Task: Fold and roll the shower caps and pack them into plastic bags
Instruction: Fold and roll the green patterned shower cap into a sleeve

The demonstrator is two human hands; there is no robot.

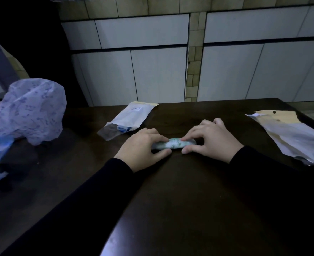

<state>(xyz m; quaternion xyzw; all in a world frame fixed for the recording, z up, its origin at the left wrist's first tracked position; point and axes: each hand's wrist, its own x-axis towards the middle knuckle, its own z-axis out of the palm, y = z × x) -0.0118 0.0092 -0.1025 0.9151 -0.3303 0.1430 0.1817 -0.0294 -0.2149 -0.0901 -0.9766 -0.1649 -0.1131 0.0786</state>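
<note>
Left hand [141, 145] and right hand [211, 140] lie close together, fingers [191, 135] curled and pinching, forearms angled inward

One rolled shower cap [172, 144], one loose shower cap [32, 109]. One filled plastic bag [128, 120], one stack of empty bags [292, 137]. Two hands.

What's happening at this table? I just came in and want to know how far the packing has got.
A person is rolling a green-patterned shower cap on the dark table, with the left hand and right hand each pinching one end of the roll. Behind the left hand lies a packed plastic bag with something blue inside. A loose blue-patterned shower cap waits at the left, and a pile of plastic bags, apparently unfilled, lies at the right.
</note>
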